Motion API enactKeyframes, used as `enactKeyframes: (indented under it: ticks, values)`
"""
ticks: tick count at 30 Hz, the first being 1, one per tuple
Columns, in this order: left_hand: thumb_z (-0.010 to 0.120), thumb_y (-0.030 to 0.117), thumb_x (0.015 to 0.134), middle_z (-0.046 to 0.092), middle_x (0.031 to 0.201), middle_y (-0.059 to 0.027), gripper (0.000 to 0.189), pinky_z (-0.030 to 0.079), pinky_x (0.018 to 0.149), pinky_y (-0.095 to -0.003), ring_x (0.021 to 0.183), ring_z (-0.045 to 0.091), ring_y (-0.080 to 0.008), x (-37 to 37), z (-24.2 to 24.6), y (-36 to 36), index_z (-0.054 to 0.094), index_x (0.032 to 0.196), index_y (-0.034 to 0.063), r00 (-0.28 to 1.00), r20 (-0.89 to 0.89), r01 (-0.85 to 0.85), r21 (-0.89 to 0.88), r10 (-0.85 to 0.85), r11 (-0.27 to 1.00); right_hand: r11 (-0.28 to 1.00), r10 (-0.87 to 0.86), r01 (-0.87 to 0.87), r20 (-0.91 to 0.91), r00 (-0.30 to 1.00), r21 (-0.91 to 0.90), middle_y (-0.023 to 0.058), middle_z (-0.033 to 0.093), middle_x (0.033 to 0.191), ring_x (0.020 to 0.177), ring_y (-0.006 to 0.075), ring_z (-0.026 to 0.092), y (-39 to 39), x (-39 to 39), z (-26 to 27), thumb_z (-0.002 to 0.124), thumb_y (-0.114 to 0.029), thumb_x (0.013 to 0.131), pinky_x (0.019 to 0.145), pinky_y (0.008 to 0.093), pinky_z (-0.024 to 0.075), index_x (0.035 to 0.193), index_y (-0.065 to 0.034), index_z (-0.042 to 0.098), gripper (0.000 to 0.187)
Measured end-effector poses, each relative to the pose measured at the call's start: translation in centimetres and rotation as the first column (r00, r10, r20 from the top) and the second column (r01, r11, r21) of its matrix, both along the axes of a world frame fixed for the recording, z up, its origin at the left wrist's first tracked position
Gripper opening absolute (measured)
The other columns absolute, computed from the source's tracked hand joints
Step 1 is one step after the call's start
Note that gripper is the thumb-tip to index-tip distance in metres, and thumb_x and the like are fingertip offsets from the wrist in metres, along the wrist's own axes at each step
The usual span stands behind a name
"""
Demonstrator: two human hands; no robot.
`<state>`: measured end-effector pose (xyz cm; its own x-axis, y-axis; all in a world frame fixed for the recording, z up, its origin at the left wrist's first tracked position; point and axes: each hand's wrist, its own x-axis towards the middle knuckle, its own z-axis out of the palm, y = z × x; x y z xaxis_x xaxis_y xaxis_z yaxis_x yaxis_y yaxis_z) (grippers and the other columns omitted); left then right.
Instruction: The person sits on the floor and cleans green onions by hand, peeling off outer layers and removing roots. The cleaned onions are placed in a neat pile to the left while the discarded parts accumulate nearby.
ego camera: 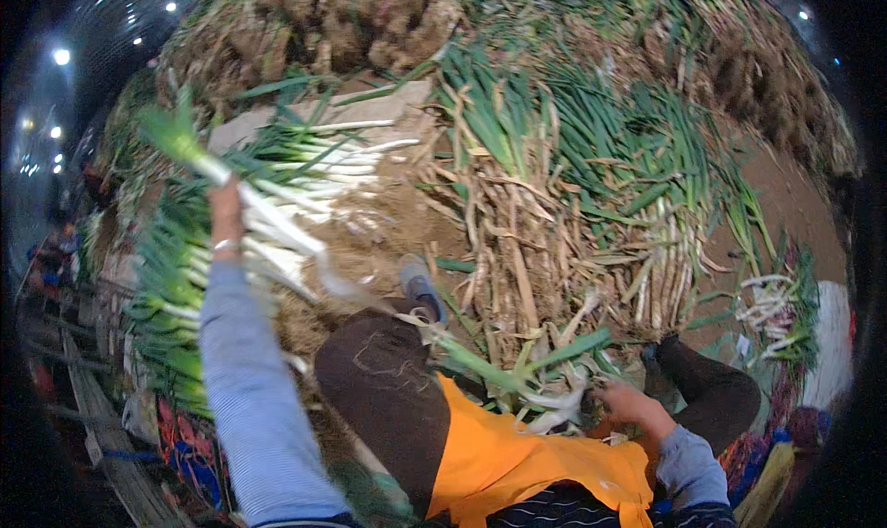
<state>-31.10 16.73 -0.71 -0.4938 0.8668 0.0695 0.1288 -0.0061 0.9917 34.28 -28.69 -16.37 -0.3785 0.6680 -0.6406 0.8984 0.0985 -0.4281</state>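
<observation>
My left hand (226,213) reaches out over the left-hand row, closed around a cleaned long green onion (277,220). Its white stalk is blurred and its leafy end points to the upper left. Below and beyond that hand lie rows of cleaned green onions (336,171), white stalks inward and leaves outward. Above the orange apron (533,472) on my lap is my right hand (627,407), its fingers curled beside loose peeled leaves (554,400). Something dark shows at its fingertips, but whether it is held is unclear.
Uncleaned green onions (513,251) with dry brown leaves lie in a thick heap before me. Larger root-ended stacks (374,22) rise behind. A small bundle (776,313) sits at right, beside a pale block (828,341). Colored twine (190,452) lies at lower left near wooden boards (104,431).
</observation>
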Motion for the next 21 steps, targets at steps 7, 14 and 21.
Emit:
enactKeyframes:
  ticks: [7, 14, 21]
  values:
    - [0.056, 0.027, 0.091, 0.046, 0.128, -0.0127, 0.053, 0.036, 0.097, -0.0314, 0.108, 0.048, -0.0182, 12.5, 0.2, -9.7, 0.039, 0.134, 0.0007, 0.886, -0.199, 0.409, -0.085, -0.418, 0.909, 0.873, -0.382, 0.458, -0.350, 0.855, 0.166, 0.0206, 0.059, 0.071, 0.063, 0.0362, 0.059, 12.5, -3.9, -0.8, 0.053, -0.016, 0.087, 0.059, 0.0423, 0.0452, 0.096, 0.0008, 0.059, 0.020]
    - [0.052, 0.007, 0.089, 0.055, 0.106, -0.0182, 0.034, 0.042, 0.090, -0.0402, 0.103, 0.054, -0.0341, 26.0, 0.5, -17.6, 0.048, 0.122, 0.0008, -0.038, -0.516, 0.774, -0.557, -0.856, 0.301, 0.761, -0.428, 0.592, -0.480, 0.766, 0.266, 0.0226, 0.062, 0.082, 0.080, 0.0389, 0.060, 24.3, -8.1, -7.0, 0.055, -0.024, 0.086, 0.071, 0.0435, 0.0475, 0.099, -0.0009, 0.059, 0.027]
    - [0.052, -0.005, 0.077, 0.051, 0.120, -0.0178, 0.050, 0.044, 0.091, -0.0349, 0.108, 0.053, -0.0305, 16.2, -7.7, -7.6, 0.048, 0.126, 0.0042, 0.276, -0.740, 0.430, -0.476, -0.614, 0.767, 0.877, -0.398, 0.480, -0.597, 0.697, -0.024, 0.0265, 0.038, 0.137, 0.129, 0.0366, 0.037, 25.8, -23.1, -11.8, 0.066, -0.040, 0.081, 0.106, 0.0398, 0.0312, 0.142, -0.0005, 0.021, 0.085]
